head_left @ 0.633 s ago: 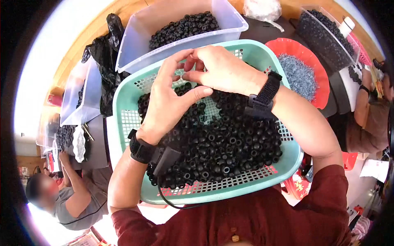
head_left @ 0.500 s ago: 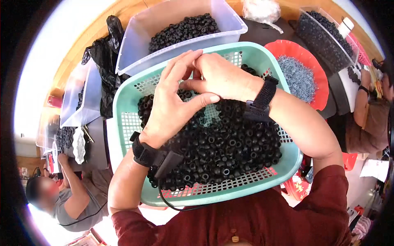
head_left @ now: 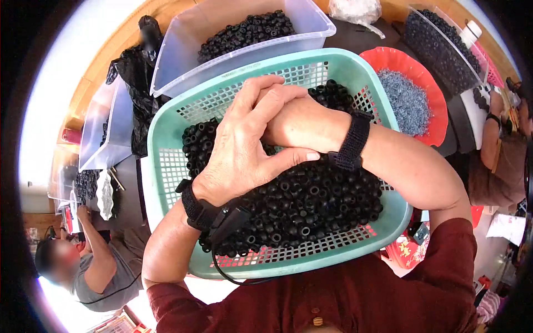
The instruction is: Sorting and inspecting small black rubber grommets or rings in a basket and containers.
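A turquoise plastic basket point(head_left: 393, 232) with lattice walls holds a heap of small black ring-like pieces point(head_left: 311, 202), each with a hole. Over the heap my two hands are crossed. My left hand point(head_left: 239, 141) lies across the back of my right hand, its fingers stretched out and its thumb pointing toward the right wrist. Beneath it, my right hand point(head_left: 305, 121) shows only its back and wrist; its fingers are hidden. Black straps circle both wrists, and a small black device with a cable sits at the left one.
Behind the basket stands a clear bin point(head_left: 244, 66) of similar black pieces, beside a black plastic bag point(head_left: 145, 83). To the right are a red scalloped bowl point(head_left: 436, 83) of blue-grey bits and another clear bin point(head_left: 438, 58). Other people sit at both sides.
My left hand has slid further over the back of my right hand, covering its fingers. Both hands have come closer together, and the basket has shifted slightly.
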### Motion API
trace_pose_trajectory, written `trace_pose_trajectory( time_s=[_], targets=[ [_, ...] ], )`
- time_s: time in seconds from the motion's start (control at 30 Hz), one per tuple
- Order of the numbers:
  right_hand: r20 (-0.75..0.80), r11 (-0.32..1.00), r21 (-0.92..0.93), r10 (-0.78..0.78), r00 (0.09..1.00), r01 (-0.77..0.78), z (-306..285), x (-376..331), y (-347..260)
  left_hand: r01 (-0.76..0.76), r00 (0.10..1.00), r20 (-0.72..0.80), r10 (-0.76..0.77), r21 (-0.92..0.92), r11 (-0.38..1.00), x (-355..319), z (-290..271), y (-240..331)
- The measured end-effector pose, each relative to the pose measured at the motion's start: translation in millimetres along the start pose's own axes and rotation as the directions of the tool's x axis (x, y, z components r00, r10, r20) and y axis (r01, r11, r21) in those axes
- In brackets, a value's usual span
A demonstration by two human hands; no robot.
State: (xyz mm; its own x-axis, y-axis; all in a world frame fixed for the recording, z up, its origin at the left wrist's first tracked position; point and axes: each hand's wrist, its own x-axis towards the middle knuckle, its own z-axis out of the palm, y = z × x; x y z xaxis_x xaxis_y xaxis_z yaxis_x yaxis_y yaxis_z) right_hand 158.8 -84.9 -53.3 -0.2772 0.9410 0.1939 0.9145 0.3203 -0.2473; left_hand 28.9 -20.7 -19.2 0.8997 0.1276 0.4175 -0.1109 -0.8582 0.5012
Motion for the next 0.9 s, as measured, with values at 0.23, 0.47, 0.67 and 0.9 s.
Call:
trace_pose_trajectory(
  time_s=[0.23, 0.47, 0.67, 0.9],
  targets=[
    [0.024, 0.988, 0.059, -0.141, 0.990, 0.139, 7.7, -4.3, 4.5, -0.037, 0.999, -0.035, 0.037, -0.002, 0.999, -3.3, 4.5, 1.3],
    [0.038, 0.964, 0.232, -0.141, 0.989, 0.129, -3.0, -6.3, -0.7, -0.016, 0.998, -0.062, 0.017, 0.021, 1.000, -4.9, 4.7, 6.3],
    [-0.162, 0.995, 0.071, -0.056, 0.985, 0.068, 10.3, 0.3, 0.4, -0.055, 0.998, -0.035, 0.061, 0.135, 0.989, 1.2, 4.5, 17.6],
    [0.046, 0.981, 0.158, -0.118, 0.992, 0.109, -9.1, -7.6, -0.6, -0.084, 0.996, -0.036, 0.085, 0.030, 0.996, -0.1, 3.3, 9.3]
  ],
)
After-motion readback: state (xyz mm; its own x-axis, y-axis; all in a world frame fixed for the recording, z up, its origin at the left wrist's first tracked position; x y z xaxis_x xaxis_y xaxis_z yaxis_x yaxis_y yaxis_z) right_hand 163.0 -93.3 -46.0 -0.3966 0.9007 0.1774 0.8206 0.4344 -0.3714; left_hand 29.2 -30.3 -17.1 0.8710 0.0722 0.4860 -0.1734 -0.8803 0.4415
